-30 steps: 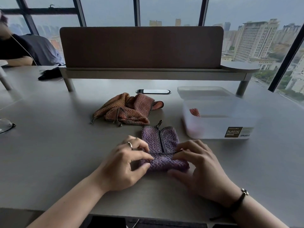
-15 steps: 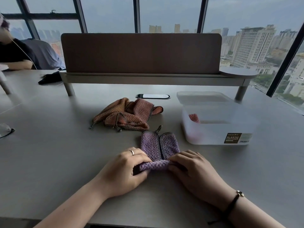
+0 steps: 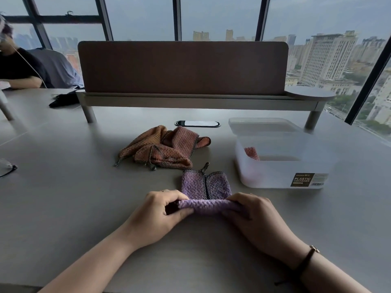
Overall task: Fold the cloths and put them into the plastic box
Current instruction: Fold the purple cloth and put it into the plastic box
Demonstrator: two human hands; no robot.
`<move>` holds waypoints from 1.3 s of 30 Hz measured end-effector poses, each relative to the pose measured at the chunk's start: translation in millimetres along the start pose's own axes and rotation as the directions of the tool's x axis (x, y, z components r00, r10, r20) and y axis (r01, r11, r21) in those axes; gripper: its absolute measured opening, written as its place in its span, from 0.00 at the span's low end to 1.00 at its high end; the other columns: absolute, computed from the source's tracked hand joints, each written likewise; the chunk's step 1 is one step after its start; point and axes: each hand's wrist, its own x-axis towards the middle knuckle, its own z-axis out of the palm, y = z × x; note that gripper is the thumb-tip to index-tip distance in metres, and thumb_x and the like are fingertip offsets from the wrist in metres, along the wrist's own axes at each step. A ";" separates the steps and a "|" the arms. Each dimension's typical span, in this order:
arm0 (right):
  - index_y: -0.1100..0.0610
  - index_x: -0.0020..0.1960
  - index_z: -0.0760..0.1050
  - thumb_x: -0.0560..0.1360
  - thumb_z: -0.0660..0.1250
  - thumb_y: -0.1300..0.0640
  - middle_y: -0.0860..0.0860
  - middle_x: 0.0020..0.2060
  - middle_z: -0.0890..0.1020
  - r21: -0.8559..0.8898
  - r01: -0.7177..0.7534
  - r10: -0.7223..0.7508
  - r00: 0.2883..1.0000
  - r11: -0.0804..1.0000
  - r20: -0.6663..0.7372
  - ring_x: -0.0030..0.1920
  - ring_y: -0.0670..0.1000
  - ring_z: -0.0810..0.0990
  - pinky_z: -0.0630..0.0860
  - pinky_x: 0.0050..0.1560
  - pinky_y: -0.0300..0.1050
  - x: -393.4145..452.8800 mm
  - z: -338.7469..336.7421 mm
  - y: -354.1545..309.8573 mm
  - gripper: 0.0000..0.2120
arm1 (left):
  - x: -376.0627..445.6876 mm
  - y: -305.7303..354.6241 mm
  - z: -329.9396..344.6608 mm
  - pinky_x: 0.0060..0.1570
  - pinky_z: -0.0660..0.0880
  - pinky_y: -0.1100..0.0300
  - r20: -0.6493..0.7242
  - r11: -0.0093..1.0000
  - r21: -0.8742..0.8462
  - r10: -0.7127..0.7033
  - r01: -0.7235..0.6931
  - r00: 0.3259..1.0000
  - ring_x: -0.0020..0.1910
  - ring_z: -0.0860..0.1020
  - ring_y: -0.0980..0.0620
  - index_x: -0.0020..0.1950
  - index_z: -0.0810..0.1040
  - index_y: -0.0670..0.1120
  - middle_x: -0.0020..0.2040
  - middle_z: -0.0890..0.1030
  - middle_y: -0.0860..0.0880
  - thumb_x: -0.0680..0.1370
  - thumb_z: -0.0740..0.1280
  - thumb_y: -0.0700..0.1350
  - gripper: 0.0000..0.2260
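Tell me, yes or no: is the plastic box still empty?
No. A pinkish cloth already lies inside the plastic box, visible through its open top against the left wall.

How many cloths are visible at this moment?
4, perhaps more. A purple cloth pinched by both hands; an orange cloth and a reddish cloth heaped together behind it; a pink cloth inside the plastic box, whose frosted walls may hide others.
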 end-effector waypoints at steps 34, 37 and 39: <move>0.45 0.59 0.76 0.76 0.59 0.43 0.42 0.52 0.81 -0.229 0.118 -0.124 0.992 0.966 -0.012 0.51 0.50 0.78 0.75 0.52 0.45 17.8 15.7 4.9 0.15 | 16.2 4.9 12.5 0.63 0.65 0.73 0.151 0.989 0.149 -0.037 0.015 0.988 0.63 0.72 0.68 0.70 0.71 0.58 0.65 0.76 0.61 0.72 0.68 0.54 0.26; 0.46 0.56 0.76 0.78 0.60 0.46 0.44 0.48 0.83 -0.160 0.108 -0.119 0.991 0.981 -0.056 0.48 0.50 0.80 0.75 0.48 0.45 18.4 14.8 2.6 0.10 | 15.4 6.1 11.3 0.54 0.71 0.71 0.120 0.993 0.108 -0.061 0.048 0.991 0.53 0.77 0.66 0.66 0.73 0.61 0.59 0.78 0.61 0.72 0.70 0.49 0.24; 0.45 0.57 0.75 0.78 0.63 0.48 0.44 0.48 0.83 -0.070 0.081 -0.086 0.994 0.994 -0.072 0.48 0.48 0.80 0.76 0.49 0.45 18.2 11.7 0.4 0.09 | 15.3 5.5 11.1 0.51 0.75 0.66 0.072 0.997 0.060 -0.054 0.049 0.996 0.51 0.79 0.63 0.62 0.76 0.59 0.55 0.81 0.61 0.73 0.72 0.49 0.18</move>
